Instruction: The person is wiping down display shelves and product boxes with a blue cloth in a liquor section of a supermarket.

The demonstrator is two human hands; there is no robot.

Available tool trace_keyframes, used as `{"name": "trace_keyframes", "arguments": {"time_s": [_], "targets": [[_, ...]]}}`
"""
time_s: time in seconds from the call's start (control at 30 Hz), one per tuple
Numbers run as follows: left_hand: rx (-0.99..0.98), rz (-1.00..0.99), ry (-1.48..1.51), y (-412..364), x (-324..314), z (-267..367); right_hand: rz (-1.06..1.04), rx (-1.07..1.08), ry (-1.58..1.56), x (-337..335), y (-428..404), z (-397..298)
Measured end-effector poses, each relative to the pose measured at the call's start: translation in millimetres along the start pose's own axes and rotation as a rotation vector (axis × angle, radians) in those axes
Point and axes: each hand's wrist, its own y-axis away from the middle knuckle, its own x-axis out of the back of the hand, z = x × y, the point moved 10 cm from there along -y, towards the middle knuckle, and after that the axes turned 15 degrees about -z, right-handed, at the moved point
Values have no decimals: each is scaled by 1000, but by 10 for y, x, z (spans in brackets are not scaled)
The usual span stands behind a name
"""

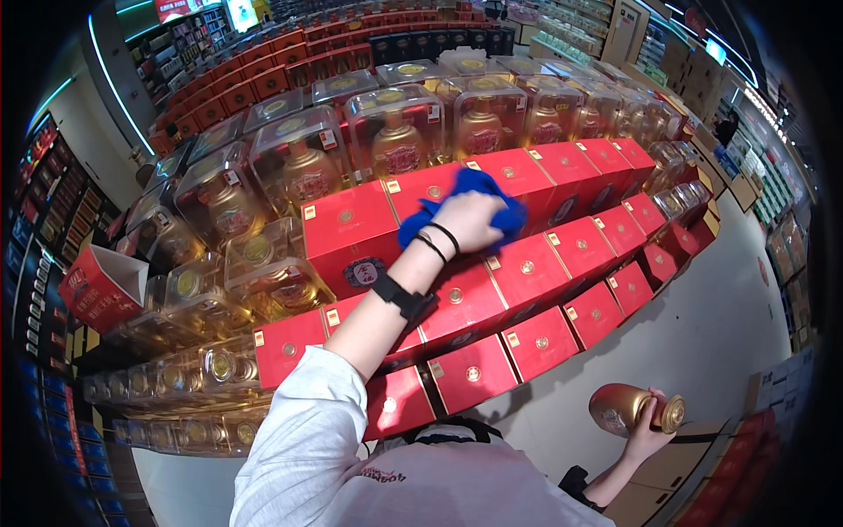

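My left hand [466, 221], with black bands at the wrist, grips a bunched blue cloth [471, 181]. The cloth lies over the tops of the red boxes [352, 217] in the upper row, partly hidden under my fingers. Off to the right and lower down, my right hand [649, 431] holds a gold bottle [618, 407] by its neck. The bottle is tilted, with its round gold cap [672, 414] pointing right, over the floor. Below my left forearm, more red boxes [471, 375] stand in stepped rows, each with a small round emblem on top.
Behind the boxes stand gold bottles in clear plastic cases [395, 132]. Smaller clear cases [227, 362] line the left side, near a red printed carton [105, 286]. Pale floor [731, 296] runs along the right, and a wooden cabinet [658, 481] is at lower right.
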Motion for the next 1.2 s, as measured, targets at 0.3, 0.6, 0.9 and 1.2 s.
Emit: {"name": "trace_keyframes", "arguments": {"time_s": [0.3,0.6,0.9,1.2], "targets": [[-243,46,898,1528,-145,519,-70,255,-183,-339,-329,-313],[-69,944,1827,3318,-489,-534,-370,499,-429,-1613,-826,-1407],[17,1216,1647,4624,-697,-235,-652,747,-742,-2901,-1184,-3042],[911,1127,923,5736,-1287,341,-704,844,-592,-4363,-1053,-3902]]}}
